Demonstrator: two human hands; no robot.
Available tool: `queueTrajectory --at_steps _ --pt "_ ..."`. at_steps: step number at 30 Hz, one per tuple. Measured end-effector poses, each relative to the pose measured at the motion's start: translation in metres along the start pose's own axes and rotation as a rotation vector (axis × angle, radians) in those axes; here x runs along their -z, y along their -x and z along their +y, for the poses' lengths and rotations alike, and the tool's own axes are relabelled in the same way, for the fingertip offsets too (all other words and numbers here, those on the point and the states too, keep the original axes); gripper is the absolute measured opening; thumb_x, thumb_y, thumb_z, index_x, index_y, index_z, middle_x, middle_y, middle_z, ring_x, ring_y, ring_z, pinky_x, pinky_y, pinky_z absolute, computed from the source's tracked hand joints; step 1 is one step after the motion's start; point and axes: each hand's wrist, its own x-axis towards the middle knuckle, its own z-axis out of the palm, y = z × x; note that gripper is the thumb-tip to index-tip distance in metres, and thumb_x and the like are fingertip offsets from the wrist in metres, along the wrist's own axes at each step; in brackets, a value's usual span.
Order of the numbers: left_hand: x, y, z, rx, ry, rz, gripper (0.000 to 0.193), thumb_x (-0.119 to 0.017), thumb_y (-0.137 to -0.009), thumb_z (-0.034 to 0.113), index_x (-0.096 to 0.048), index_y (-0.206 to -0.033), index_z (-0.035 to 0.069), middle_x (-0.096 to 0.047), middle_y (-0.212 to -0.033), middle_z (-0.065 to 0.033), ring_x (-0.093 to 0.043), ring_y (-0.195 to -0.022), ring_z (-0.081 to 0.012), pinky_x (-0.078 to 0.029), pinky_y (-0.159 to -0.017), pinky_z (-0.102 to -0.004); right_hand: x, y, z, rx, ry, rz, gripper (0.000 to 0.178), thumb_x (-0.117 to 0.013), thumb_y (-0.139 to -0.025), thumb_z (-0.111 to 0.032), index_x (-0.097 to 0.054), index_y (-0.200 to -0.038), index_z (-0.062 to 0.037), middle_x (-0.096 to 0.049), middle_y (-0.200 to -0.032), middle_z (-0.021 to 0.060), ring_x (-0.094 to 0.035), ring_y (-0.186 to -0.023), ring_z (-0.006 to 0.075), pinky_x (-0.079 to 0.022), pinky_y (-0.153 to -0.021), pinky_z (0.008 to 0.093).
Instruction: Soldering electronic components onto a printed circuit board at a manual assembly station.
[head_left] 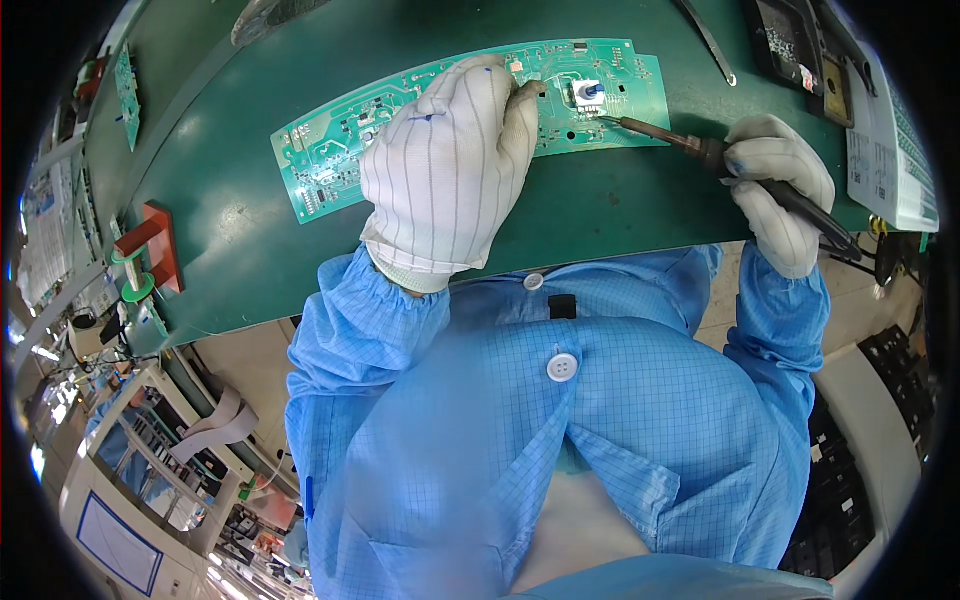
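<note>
Both arms reach forward in blue sleeves, and both hands wear white gloves. The left hand [450, 165] lies palm down with its fingers bent a little. The right hand [782, 190] is curled tight in a closed grip, wrist bent.

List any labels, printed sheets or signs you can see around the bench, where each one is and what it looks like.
White printed paper sheet: far right edge of the green bench, beyond the right hand, rectangular, dark print with small square code marks.
White framed panel with blue border: lower left, on a cabinet below the bench, rectangular.
Papers on the far left: pale, blurred, detail unclear.
</note>
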Motion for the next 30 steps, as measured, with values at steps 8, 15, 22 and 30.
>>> queueTrajectory --at_steps 8,15,22,30 --pt "0.000 -0.002 0.002 -0.025 -0.027 0.026 0.019 -0.074 -0.086 0.024 -0.065 -0.097 0.011 -0.070 -0.084 -0.0073 -0.066 -0.064 -0.0241 -0.054 -0.058 -0.0322 -0.003 -0.007 -0.003 0.052 0.094 -0.015 0.028 -0.065 -0.067 -0.003 -0.067 -0.094 0.0005 -0.065 -0.081 0.0156 -0.063 -0.071 0.0269 -0.048 -0.065 0.0353" --pt "0.003 0.000 0.000 0.020 -0.008 -0.026 0.020 -0.075 -0.086 0.021 -0.068 -0.101 0.010 -0.073 -0.086 -0.0086 -0.071 -0.071 -0.0256 -0.056 -0.064 -0.0334 0.002 0.001 0.004 -0.028 -0.044 -0.017 0.028 -0.059 -0.066 -0.001 -0.063 -0.093 0.0020 -0.062 -0.092 0.0196 -0.061 -0.077 0.0238 -0.050 -0.065 0.0314" --pt "0.017 -0.004 -0.004 -0.041 0.215 0.159 0.013 -0.076 -0.079 0.007 -0.068 -0.088 0.005 -0.072 -0.093 -0.0121 -0.070 -0.074 -0.0295 -0.057 -0.068 -0.0364 0.008 0.006 -0.004 -0.182 -0.007 0.470 0.019 -0.055 -0.082 0.005 -0.064 -0.098 0.0050 -0.064 -0.097 0.0181 -0.061 -0.075 0.0199 -0.050 -0.066 0.0296" --pt "0.096 0.004 -0.062 -0.121 -0.152 -0.123 0.048 -0.089 -0.063 0.035 -0.055 -0.073 0.003 -0.067 -0.107 -0.0159 -0.066 -0.097 -0.0344 -0.054 -0.081 -0.0409 0.094 0.004 -0.017 -0.363 0.436 1.131 0.027 -0.062 -0.097 -0.019 -0.068 -0.105 0.0058 -0.069 -0.084 0.0096 -0.062 -0.070 0.0118 -0.047 -0.065 0.0247"
